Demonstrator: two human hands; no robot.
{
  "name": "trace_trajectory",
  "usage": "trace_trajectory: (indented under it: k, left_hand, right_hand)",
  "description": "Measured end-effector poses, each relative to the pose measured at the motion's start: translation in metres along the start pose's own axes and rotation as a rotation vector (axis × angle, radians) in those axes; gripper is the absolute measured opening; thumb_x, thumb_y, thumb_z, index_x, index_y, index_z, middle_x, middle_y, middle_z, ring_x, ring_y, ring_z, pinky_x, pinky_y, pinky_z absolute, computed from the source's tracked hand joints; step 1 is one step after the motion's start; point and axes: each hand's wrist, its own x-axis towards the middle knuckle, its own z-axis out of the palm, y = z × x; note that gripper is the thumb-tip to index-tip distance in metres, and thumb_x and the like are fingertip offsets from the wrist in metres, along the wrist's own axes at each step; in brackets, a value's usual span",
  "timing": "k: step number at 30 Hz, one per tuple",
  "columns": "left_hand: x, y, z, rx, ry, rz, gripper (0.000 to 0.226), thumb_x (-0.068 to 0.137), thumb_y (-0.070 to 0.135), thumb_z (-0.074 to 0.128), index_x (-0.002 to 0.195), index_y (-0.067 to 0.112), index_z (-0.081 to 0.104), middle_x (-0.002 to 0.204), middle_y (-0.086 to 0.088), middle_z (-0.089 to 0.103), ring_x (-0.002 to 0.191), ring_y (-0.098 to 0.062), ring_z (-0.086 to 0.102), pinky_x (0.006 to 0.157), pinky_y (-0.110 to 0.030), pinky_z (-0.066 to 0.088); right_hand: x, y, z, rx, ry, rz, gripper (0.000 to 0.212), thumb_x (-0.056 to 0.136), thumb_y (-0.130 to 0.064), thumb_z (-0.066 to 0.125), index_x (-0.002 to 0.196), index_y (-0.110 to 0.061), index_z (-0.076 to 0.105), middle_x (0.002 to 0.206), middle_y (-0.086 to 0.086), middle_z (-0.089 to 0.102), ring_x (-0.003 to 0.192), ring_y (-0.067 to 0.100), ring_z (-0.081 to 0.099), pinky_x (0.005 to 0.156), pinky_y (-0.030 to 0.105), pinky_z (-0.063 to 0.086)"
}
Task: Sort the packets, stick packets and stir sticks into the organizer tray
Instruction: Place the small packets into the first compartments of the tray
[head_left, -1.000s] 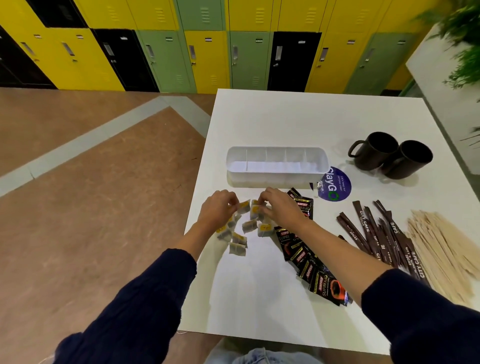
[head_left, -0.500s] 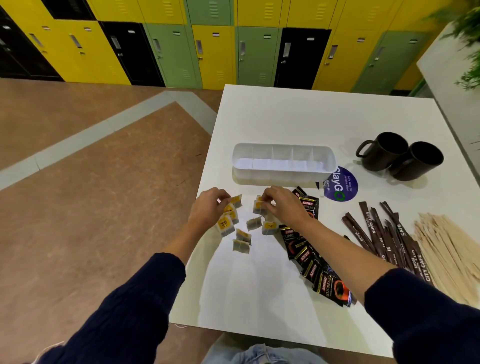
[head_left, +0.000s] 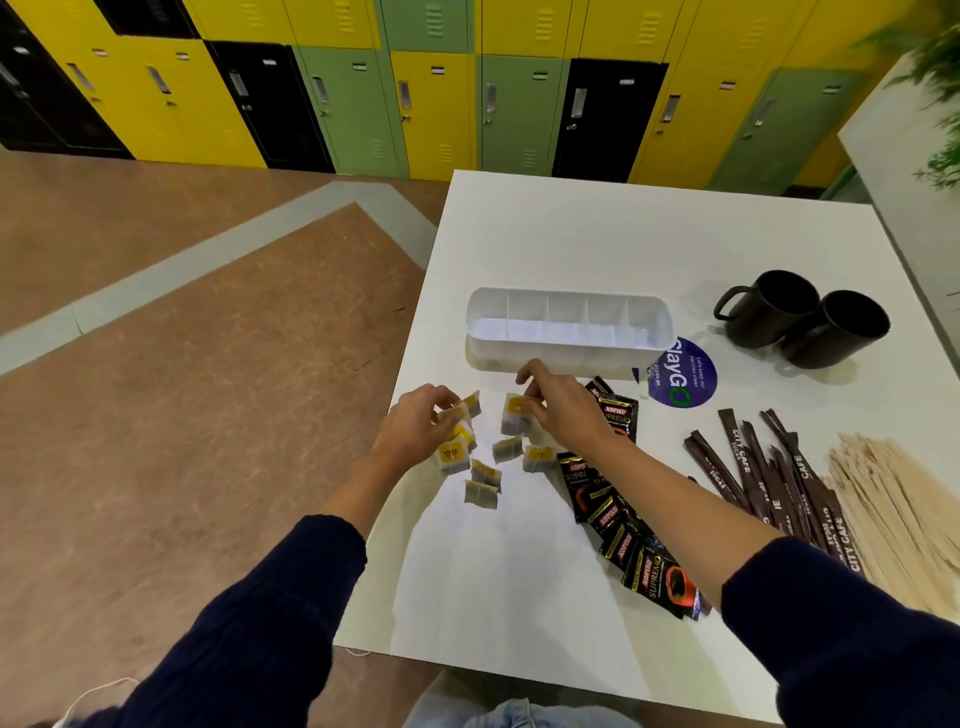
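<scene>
Head view: the small yellow-labelled packets (head_left: 506, 449) that you are sorting look very light, soft and a little crumpled. I judge that they will bend and slide easily on the white table (head_left: 519, 597), so it is better to take each one by its flat sides, between thumb and fingertips, without a hard squeeze. Your left hand (head_left: 415, 431) is curled around a small bunch of these packets and holds them just above the table, near its left edge. Your right hand (head_left: 561, 410) pinches one more packet by its upper part, the fingers bent together on it, just in front of the organizer tray (head_left: 571, 356). A few other small packets lie loose on the table between your hands and a little nearer to you. The black coffee packets (head_left: 649, 571) lie beside and under your right forearm. The brown stick packets (head_left: 769, 478) and the wooden stir sticks (head_left: 893, 509) lie farther right, apart from both hands.
</scene>
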Motion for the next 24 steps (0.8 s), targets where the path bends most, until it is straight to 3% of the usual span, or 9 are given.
trace_trajectory:
  k: [2,7,13,17,20,24]
  left_hand:
    - [0.004,-0.001,0.001,0.048,-0.018,-0.002,0.017,0.091,0.024,0.056,0.102,0.014,0.065,0.101,-0.004,0.066,0.089,-0.022,0.061,0.080,-0.040,0.052]
    - [0.013,0.003,-0.002,0.130,-0.008,0.014,0.017,0.092,0.027,0.056,0.097,0.015,0.065,0.099,-0.001,0.068,0.090,-0.022,0.061,0.075,-0.036,0.048]
    - [0.044,0.019,-0.026,0.065,0.017,0.192,0.013,0.090,0.022,0.059,0.090,0.010,0.063,0.089,-0.004,0.067,0.079,-0.020,0.058,0.072,-0.039,0.049]
    - [0.071,0.037,-0.044,-0.048,0.057,0.219,0.011,0.088,0.014,0.061,0.082,0.004,0.059,0.078,-0.003,0.061,0.060,-0.009,0.049,0.063,-0.026,0.041]
    - [0.093,0.043,-0.053,-0.132,0.096,0.196,0.013,0.086,0.012,0.062,0.076,0.009,0.054,0.077,-0.002,0.062,0.069,-0.014,0.056,0.058,-0.012,0.040]
    - [0.118,0.050,-0.059,-0.186,0.119,0.169,0.015,0.085,0.015,0.064,0.074,0.012,0.054,0.078,0.000,0.066,0.070,-0.009,0.059,0.062,-0.006,0.039]
  right_hand:
    - [0.005,-0.001,-0.004,0.018,0.020,-0.010,0.019,0.089,-0.009,0.058,0.108,-0.013,0.055,0.097,0.004,0.070,0.090,0.022,0.064,0.067,0.032,0.048]
    - [0.020,-0.003,-0.017,0.147,0.034,-0.062,0.011,0.086,-0.007,0.062,0.095,-0.011,0.065,0.095,0.004,0.070,0.091,0.020,0.064,0.080,0.042,0.053]
    - [0.052,-0.009,-0.049,0.246,0.149,-0.063,0.013,0.087,-0.005,0.059,0.097,-0.009,0.067,0.096,0.007,0.069,0.086,0.016,0.062,0.080,0.029,0.051]
    - [0.074,-0.006,-0.068,0.240,0.195,-0.028,0.011,0.088,-0.006,0.058,0.095,-0.009,0.066,0.093,0.006,0.068,0.082,0.018,0.061,0.074,0.030,0.049]
    - [0.090,-0.002,-0.075,0.239,0.218,0.013,0.011,0.088,-0.005,0.057,0.094,-0.009,0.065,0.094,0.005,0.067,0.081,0.019,0.061,0.075,0.032,0.049]
    - [0.104,0.005,-0.076,0.240,0.205,0.073,0.011,0.087,-0.004,0.057,0.094,-0.008,0.064,0.094,0.004,0.066,0.079,0.019,0.060,0.076,0.033,0.049]
